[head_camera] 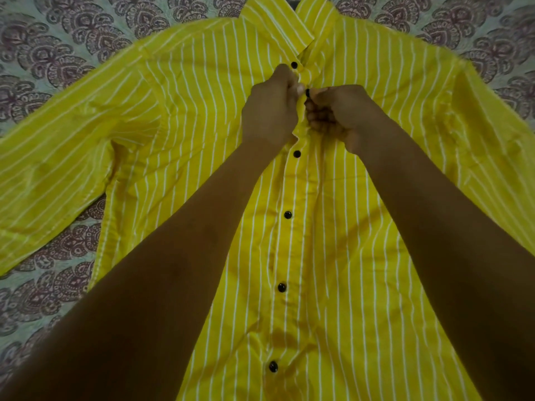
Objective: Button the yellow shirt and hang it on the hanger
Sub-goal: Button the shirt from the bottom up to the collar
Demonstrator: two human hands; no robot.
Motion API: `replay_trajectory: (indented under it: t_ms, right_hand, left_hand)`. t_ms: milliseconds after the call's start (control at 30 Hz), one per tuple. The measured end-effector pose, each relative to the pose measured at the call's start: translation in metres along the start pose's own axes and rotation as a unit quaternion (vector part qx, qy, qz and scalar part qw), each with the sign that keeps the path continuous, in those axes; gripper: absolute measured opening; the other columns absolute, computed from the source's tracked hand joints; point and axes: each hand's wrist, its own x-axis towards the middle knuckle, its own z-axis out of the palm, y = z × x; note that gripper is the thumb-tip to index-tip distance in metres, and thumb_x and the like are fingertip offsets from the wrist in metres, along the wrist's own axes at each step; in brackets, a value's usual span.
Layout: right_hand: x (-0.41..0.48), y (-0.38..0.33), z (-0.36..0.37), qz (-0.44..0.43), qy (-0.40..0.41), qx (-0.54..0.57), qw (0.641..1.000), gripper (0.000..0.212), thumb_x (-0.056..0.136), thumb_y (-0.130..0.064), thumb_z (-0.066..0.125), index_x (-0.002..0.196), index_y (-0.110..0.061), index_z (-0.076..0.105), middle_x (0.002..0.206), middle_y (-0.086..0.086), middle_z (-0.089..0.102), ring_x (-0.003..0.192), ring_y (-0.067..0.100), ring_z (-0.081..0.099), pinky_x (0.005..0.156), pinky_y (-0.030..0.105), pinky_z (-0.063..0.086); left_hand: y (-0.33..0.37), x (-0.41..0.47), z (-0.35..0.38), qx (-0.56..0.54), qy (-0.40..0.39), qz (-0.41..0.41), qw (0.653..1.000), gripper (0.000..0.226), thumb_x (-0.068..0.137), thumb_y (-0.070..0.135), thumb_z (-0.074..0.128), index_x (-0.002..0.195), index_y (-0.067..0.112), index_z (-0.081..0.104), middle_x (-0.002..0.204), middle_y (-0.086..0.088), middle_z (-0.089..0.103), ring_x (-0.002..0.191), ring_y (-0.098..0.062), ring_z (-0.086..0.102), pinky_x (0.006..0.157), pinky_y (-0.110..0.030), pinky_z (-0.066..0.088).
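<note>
Yellow shirt (pixel 202 117) lies front-up across the patterned bedspread (pixel 43 47), collar toward its far edge. Left hand (pixel 270 107) pinches the placket; right hand (pixel 335 111) grips a black button (pixel 307 93). Likely next: pushing it through its hole.

I have a single feed, from a wide-angle camera worn on the head, looking forward and steeply down over both forearms. It sits close: the yellow shirt (pixel 333 227) fills nearly the whole frame, its collar at the top edge and its hem cut off at the bottom. The left hand (pixel 270 108) and right hand (pixel 337 114) meet in the upper middle, so the lens faces straight along the button line. The patterned bedcover (pixel 58 47) shows only at the left side and top corners. Edges bow outward, probably from the wide lens. No second view shares this scene.
</note>
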Motion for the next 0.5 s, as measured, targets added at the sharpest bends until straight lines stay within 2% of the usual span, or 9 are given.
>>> replay_trajectory:
  t_ms: [67, 100, 167, 233, 333, 367, 433, 500]
  right_hand:
    - [0.003, 0.000, 0.008, -0.005, 0.029, 0.000, 1.000, 0.025, 0.092, -0.011, 0.050, 0.068, -0.011, 0.056, 0.063, 0.002, 0.051, 0.053, 0.010, 0.047, 0.045, 0.016, 0.041]
    - [0.004, 0.001, 0.011, -0.004, 0.041, 0.000, 0.999, 0.026, 0.092, -0.011, 0.050, 0.066, -0.011, 0.056, 0.062, 0.002, 0.050, 0.051, 0.010, 0.046, 0.044, 0.017, 0.040]
    - [0.003, 0.004, 0.015, -0.003, 0.061, 0.005, 0.998, 0.027, 0.091, -0.010, 0.051, 0.064, -0.011, 0.056, 0.061, 0.002, 0.050, 0.050, 0.010, 0.046, 0.045, 0.018, 0.040]
    - [0.000, 0.010, 0.014, -0.020, 0.084, 0.018, 0.996, 0.026, 0.088, -0.004, 0.052, 0.063, -0.011, 0.058, 0.062, 0.004, 0.054, 0.051, 0.012, 0.049, 0.048, 0.019, 0.041]
    - [-0.016, 0.015, 0.010, -0.063, 0.118, -0.001, 0.991, 0.028, 0.084, 0.003, 0.050, 0.066, -0.014, 0.062, 0.070, 0.003, 0.060, 0.065, 0.013, 0.056, 0.059, 0.022, 0.045]
    - [-0.023, 0.017, 0.009, -0.073, 0.124, -0.017, 0.989, 0.025, 0.084, 0.002, 0.051, 0.070, -0.015, 0.064, 0.075, 0.002, 0.062, 0.071, 0.012, 0.056, 0.065, 0.022, 0.044]
    - [-0.044, 0.022, 0.008, -0.083, 0.128, -0.040, 0.987, 0.016, 0.087, -0.005, 0.053, 0.093, -0.011, 0.067, 0.094, 0.003, 0.065, 0.086, 0.010, 0.057, 0.078, 0.021, 0.043]
    - [-0.062, 0.031, 0.007, -0.086, 0.150, -0.062, 0.983, 0.025, 0.089, -0.011, 0.055, 0.113, -0.009, 0.062, 0.114, 0.006, 0.063, 0.104, 0.012, 0.057, 0.089, 0.021, 0.042]
  left_hand:
    - [0.007, 0.001, 0.002, 0.135, 0.011, 0.012, 0.991, 0.024, 0.097, 0.020, 0.040, 0.112, 0.004, 0.049, 0.095, -0.015, 0.066, 0.088, -0.034, 0.059, 0.061, -0.034, 0.033]
    - [0.010, 0.000, 0.003, 0.157, 0.012, 0.011, 0.988, 0.025, 0.097, 0.020, 0.038, 0.115, 0.005, 0.047, 0.098, -0.014, 0.066, 0.091, -0.034, 0.059, 0.061, -0.035, 0.033]
    - [0.010, 0.000, 0.004, 0.112, 0.008, -0.008, 0.994, 0.022, 0.095, 0.019, 0.044, 0.110, 0.006, 0.051, 0.097, -0.013, 0.067, 0.092, -0.033, 0.060, 0.062, -0.036, 0.037]
    - [0.007, 0.001, 0.000, 0.040, 0.010, -0.047, 0.998, 0.014, 0.088, 0.017, 0.054, 0.097, 0.007, 0.059, 0.093, -0.010, 0.069, 0.090, -0.028, 0.063, 0.067, -0.035, 0.046]
    - [0.003, -0.002, -0.012, 0.021, 0.005, -0.122, 0.992, 0.014, 0.079, 0.013, 0.059, 0.091, 0.015, 0.066, 0.096, -0.002, 0.071, 0.094, -0.020, 0.065, 0.076, -0.030, 0.052]
    - [0.002, -0.006, -0.016, 0.017, -0.001, -0.146, 0.989, 0.019, 0.077, 0.013, 0.060, 0.094, 0.017, 0.067, 0.097, -0.002, 0.072, 0.095, -0.019, 0.066, 0.079, -0.030, 0.052]
    - [0.003, -0.020, -0.027, -0.006, -0.014, -0.174, 0.985, 0.023, 0.074, 0.013, 0.065, 0.097, 0.018, 0.067, 0.096, -0.002, 0.072, 0.095, -0.017, 0.066, 0.081, -0.029, 0.052]
    - [0.007, -0.037, -0.036, -0.030, -0.012, -0.171, 0.985, 0.023, 0.073, 0.013, 0.069, 0.096, 0.015, 0.067, 0.097, -0.001, 0.071, 0.092, -0.013, 0.066, 0.082, -0.027, 0.050]
